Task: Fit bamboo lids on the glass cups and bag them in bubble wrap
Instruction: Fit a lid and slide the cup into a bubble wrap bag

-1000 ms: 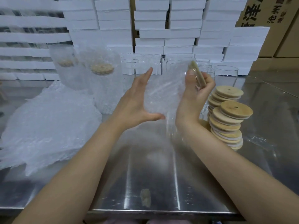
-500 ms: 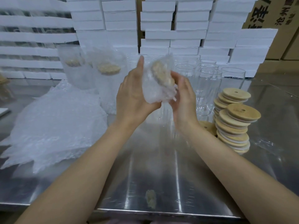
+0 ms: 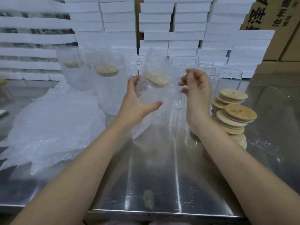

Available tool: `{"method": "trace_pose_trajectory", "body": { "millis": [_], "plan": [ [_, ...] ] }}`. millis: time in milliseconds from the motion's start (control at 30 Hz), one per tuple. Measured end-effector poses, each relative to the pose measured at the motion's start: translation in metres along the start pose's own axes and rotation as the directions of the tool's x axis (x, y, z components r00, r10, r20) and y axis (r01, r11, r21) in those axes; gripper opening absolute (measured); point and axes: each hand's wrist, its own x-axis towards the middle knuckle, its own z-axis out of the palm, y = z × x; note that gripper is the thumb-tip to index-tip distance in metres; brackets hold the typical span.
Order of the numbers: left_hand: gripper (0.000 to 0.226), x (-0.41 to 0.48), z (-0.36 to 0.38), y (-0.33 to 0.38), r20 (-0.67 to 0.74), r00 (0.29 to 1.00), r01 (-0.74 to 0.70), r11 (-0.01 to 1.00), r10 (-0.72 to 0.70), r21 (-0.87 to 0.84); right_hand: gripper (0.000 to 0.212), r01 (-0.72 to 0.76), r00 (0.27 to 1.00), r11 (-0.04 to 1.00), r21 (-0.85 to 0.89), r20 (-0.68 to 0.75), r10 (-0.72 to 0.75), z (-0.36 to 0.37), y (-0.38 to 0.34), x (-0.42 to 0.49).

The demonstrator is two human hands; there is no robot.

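the left hand point(image 3: 138, 103) curls thumb and fingers round a cup point(image 3: 152, 95) inside a bubble bag point(image 3: 154, 60), held up over the middle of the steel table point(image 3: 162, 176). the glass hardly shows through the wrap; only its lid point(image 3: 156, 79) can be made out, a pale, tilted, blurred disc. the bag's lower end hangs toward the table and is smeared. the right hand point(image 3: 197, 93) is just right of the bag, fingers curled, thumb and fingertips close together; whether they pinch the bag's edge i cannot tell. two bagged cups point(image 3: 106, 88) stand far left, their lids dim through the wrap. a heap of bubble bags point(image 3: 53, 124) lies left, cut off by the frame edge. bare glasses point(image 3: 230, 80) stand on the far side, partly hidden behind the hands. stacks of lids point(image 3: 235, 116) lean on the right, their near part behind the right wrist. white foam boxes point(image 3: 170, 30) are piled beyond the table.
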Motion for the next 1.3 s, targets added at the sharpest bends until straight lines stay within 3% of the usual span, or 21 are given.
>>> {"method": "trace_pose_trajectory", "body": {
  "millis": [67, 133, 200, 267, 367, 433, 533, 633, 667, 767, 800, 867, 967, 1033, 1100, 1233, 1300],
  "plan": [
    [0.074, 0.003, -0.003, 0.002, -0.012, 0.998, 0.062, 0.982, -0.065, -0.178, 0.017, -0.087, 0.995, 0.989, -0.118, 0.044, 0.093, 0.003, 0.011, -0.006],
    [0.056, 0.007, -0.006, 0.004, 0.004, 0.995, 0.099, 0.935, -0.104, -0.342, 0.027, -0.201, 0.96, 0.972, -0.123, 0.172, 0.22, 0.003, 0.02, -0.007],
    [0.043, 0.01, -0.008, 0.004, 0.048, 0.992, 0.123, 0.893, -0.113, -0.433, 0.044, -0.213, 0.918, 0.962, -0.172, 0.301, 0.257, 0.0, 0.024, -0.008],
    [0.043, 0.011, -0.008, 0.006, 0.075, 0.988, 0.156, 0.893, -0.137, -0.422, 0.052, -0.172, 0.906, 0.964, -0.202, 0.352, 0.235, -0.002, 0.024, -0.011],
    [0.023, 0.012, -0.005, 0.004, 0.098, 0.986, 0.166, 0.876, -0.136, -0.454, 0.056, -0.15, 0.934, 0.974, -0.172, 0.297, 0.197, -0.004, 0.024, -0.01],
    [0.023, 0.013, -0.005, 0.003, 0.091, 0.983, 0.185, 0.87, -0.16, -0.457, 0.045, -0.172, 0.939, 0.975, -0.14, 0.278, 0.205, -0.008, 0.024, -0.005],
    [0.027, 0.016, -0.007, -0.004, 0.107, 0.976, 0.217, 0.876, -0.19, -0.43, 0.008, -0.228, 0.929, 0.972, -0.06, 0.285, 0.236, -0.012, 0.028, 0.0],
    [0.033, 0.013, -0.008, -0.009, 0.111, 0.972, 0.234, 0.906, -0.208, -0.352, 0.008, -0.221, 0.934, 0.972, -0.076, 0.271, 0.233, -0.017, 0.032, 0.003],
    [0.033, 0.012, -0.007, -0.011, 0.12, 0.971, 0.235, 0.916, -0.207, -0.325, 0.011, -0.211, 0.932, 0.971, -0.114, 0.276, 0.235, -0.018, 0.033, 0.004],
    [0.028, 0.01, -0.006, -0.015, 0.114, 0.972, 0.223, 0.952, -0.203, -0.207, 0.09, -0.234, 0.856, 0.946, -0.226, 0.413, 0.31, -0.022, 0.036, 0.002],
    [0.028, 0.009, -0.005, -0.014, 0.115, 0.975, 0.211, 0.959, -0.192, -0.189, 0.103, -0.229, 0.824, 0.945, -0.235, 0.469, 0.317, -0.022, 0.038, 0.0],
    [0.029, 0.009, -0.004, -0.011, 0.129, 0.98, 0.18, 0.959, -0.154, -0.221, 0.093, -0.179, 0.789, 0.95, -0.257, 0.54, 0.295, -0.019, 0.04, -0.004],
    [0.029, 0.009, -0.004, -0.011, 0.103, 0.96, 0.276, 0.94, -0.26, -0.2, 0.079, -0.174, 0.841, 0.95, -0.258, 0.463, 0.28, -0.011, 0.038, -0.007],
    [0.049, 0.01, -0.004, -0.017, 0.155, 0.869, 0.491, 0.858, -0.47, -0.151, 0.068, -0.211, 0.894, 0.95, -0.23, 0.348, 0.283, -0.012, 0.037, -0.004],
    [0.07, 0.009, -0.004, -0.018, 0.284, 0.739, 0.67, 0.708, -0.61, -0.224, 0.052, -0.242, 0.918, 0.955, -0.169, 0.279, 0.282, -0.016, 0.036, -0.001],
    [0.075, 0.006, 0.005, -0.004, 0.473, 0.65, 0.729, 0.311, -0.595, -0.61, 0.047, -0.196, 0.975, 0.975, -0.102, 0.088, 0.205, -0.015, 0.036, 0.0],
    [0.078, 0.003, 0.01, 0.003, 0.536, 0.636, 0.738, 0.232, -0.555, -0.634, 0.056, -0.18, 0.983, 0.976, -0.124, 0.02, 0.184, -0.014, 0.035, 0.0]
  ]
}}
